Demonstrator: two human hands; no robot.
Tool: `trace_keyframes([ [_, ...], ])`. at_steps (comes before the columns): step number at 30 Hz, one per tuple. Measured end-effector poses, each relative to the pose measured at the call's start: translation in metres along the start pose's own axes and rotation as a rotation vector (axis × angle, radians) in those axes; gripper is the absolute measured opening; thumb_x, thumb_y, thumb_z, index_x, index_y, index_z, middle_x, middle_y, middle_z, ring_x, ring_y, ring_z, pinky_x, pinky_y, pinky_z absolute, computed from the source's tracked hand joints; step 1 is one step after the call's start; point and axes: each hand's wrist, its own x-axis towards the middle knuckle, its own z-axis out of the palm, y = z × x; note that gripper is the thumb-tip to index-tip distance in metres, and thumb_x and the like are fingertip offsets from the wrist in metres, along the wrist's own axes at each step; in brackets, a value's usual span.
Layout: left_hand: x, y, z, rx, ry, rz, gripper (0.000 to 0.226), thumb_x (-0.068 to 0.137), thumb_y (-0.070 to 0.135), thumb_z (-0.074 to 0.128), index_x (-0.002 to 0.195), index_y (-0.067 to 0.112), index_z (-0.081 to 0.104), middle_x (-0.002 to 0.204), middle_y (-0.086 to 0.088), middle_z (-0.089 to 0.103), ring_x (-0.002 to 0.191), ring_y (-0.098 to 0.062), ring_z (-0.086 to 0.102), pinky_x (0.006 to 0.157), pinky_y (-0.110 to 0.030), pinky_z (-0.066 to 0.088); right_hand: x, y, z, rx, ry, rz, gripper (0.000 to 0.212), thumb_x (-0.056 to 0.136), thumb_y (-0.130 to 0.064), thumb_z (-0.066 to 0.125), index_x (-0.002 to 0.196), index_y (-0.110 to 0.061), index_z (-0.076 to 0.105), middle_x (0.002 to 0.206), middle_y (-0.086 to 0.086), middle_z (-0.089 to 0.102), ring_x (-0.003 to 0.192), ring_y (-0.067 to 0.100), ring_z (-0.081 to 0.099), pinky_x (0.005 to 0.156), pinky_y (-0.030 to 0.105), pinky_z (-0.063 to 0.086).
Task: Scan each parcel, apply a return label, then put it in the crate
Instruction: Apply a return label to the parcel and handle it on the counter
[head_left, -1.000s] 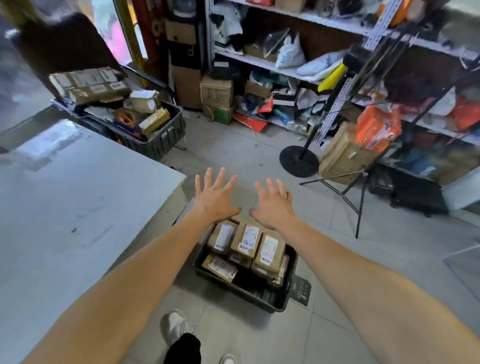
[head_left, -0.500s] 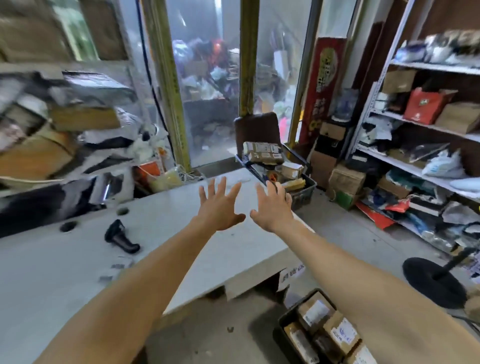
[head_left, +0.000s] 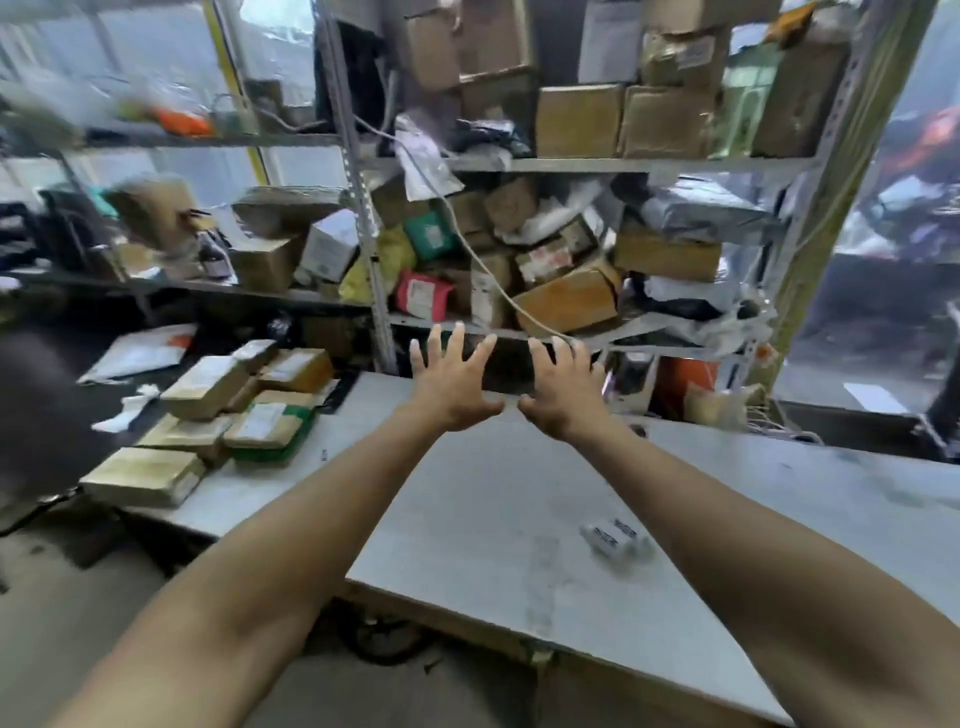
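Both of my arms stretch forward over the grey table (head_left: 498, 509). My left hand (head_left: 451, 383) and my right hand (head_left: 562, 391) are side by side with fingers spread, and neither holds anything. Several brown cardboard parcels (head_left: 223, 410) with white labels are piled on the table's left end, left of my left hand. A small strip of white labels (head_left: 612, 535) lies on the table under my right forearm. No crate and no scanner are in view.
Metal shelving (head_left: 519, 165) crammed with boxes and mailer bags stands right behind the table. A dark rounded object (head_left: 36, 410) fills the left edge. Bare concrete floor (head_left: 78, 597) lies at the lower left below the table corner.
The view has swung left, from the floor crate past the table's right end to its left end and the shelving. Both hands stay raised, spread and empty.
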Motion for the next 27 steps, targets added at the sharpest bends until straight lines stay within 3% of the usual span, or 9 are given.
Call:
trace_keyframes([
  [7,0.0,-0.166,-0.002,0.067,-0.013,-0.32,0.093,0.085,0.061,0.063,0.158,0.036,0.011,0.167,-0.013,0.001,0.151,-0.04,-0.008,0.12,-0.062,0.0,0.083,-0.145,0.059,0.098,-0.083,-0.269,0.081,0.09,-0.04,0.061,0.156,-0.024,0.016,0.163,0.012,0.014,0.151,0.035,0.005,0.119,0.059,0.013],
  [19,0.022,-0.347,-0.001,0.09,-0.051,-0.715,0.095,0.085,0.061,0.061,0.158,0.031,0.01,0.167,-0.014,0.0,0.151,-0.041,-0.006,0.12,-0.063,0.0,0.228,-0.3,0.132,0.197,-0.212,-0.508,0.079,0.09,-0.043,0.06,0.155,-0.024,0.019,0.161,0.012,0.019,0.148,0.036,0.012,0.116,0.059,0.017],
  [27,0.039,-0.456,0.012,0.104,-0.038,-0.749,0.101,0.084,0.067,0.059,0.159,0.028,0.005,0.165,-0.014,0.0,0.15,-0.04,-0.004,0.119,-0.062,0.0,0.271,-0.402,0.19,0.263,-0.218,-0.702,0.069,0.088,-0.042,0.058,0.15,-0.026,0.03,0.151,0.005,0.038,0.14,0.03,0.03,0.111,0.054,0.029],
])
